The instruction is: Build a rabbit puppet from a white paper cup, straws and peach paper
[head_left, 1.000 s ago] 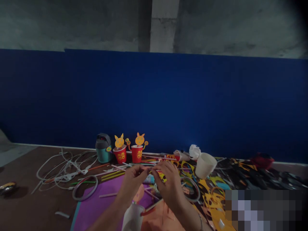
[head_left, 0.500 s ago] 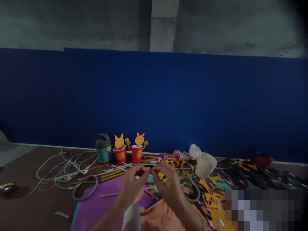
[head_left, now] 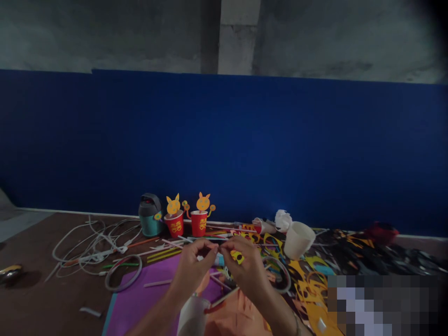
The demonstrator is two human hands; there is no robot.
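Observation:
My left hand [head_left: 196,261] and my right hand [head_left: 244,262] meet fingertip to fingertip over the middle of the table. Thumb and forefinger of each are pinched together; a small dark bit seems to lie between them, too small to name. Below my left hand stands a white paper cup [head_left: 193,317], partly hidden by my forearm. Purple paper [head_left: 143,303] lies under my left arm, and orange paper [head_left: 231,310] spreads between my forearms. Behind my hands stand a red cup with a yellow cat face [head_left: 199,224] and a similar red cup [head_left: 175,225].
At the left lie tangled white cables [head_left: 84,242] and a tape roll [head_left: 123,274]. A teal jar [head_left: 150,220] stands near the blue wall [head_left: 224,149]. To the right are a large white cup [head_left: 299,240], crumpled paper [head_left: 283,220] and yellow paper scraps [head_left: 313,289].

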